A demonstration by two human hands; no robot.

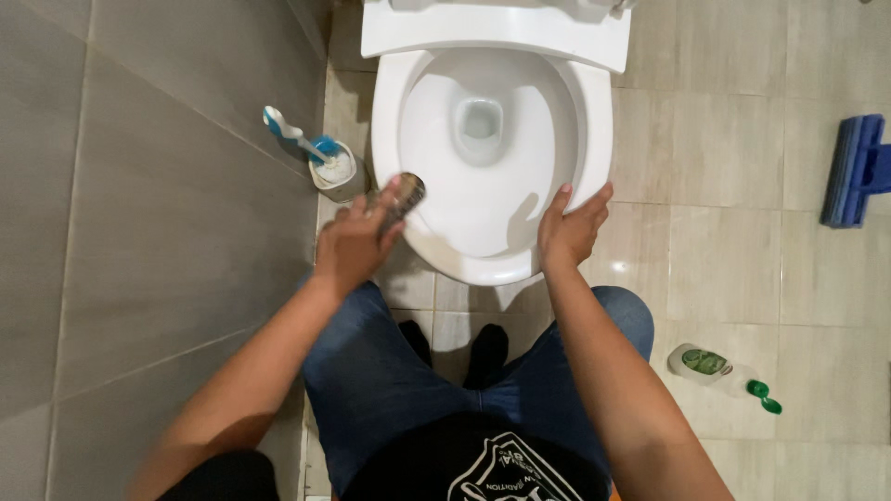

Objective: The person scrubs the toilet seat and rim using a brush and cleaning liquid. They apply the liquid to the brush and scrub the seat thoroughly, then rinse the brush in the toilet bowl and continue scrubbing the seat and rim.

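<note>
A white toilet bowl (594, 121) stands open in front of me, seat and lid up. My left hand (355, 243) grips a dark scouring pad (406, 193) and presses it on the bowl's left rim. The open palm of my right hand (571, 230) rests flat against the right front edge of the rim. I squat close to the bowl, my knees in blue jeans on either side.
A toilet brush with a blue and white handle (297, 137) stands in its holder (339, 172) left of the bowl, by the grey tiled wall. A white cleaner bottle (710, 365) with a green cap lies on the floor tiles at right. A blue mop head (856, 172) lies far right.
</note>
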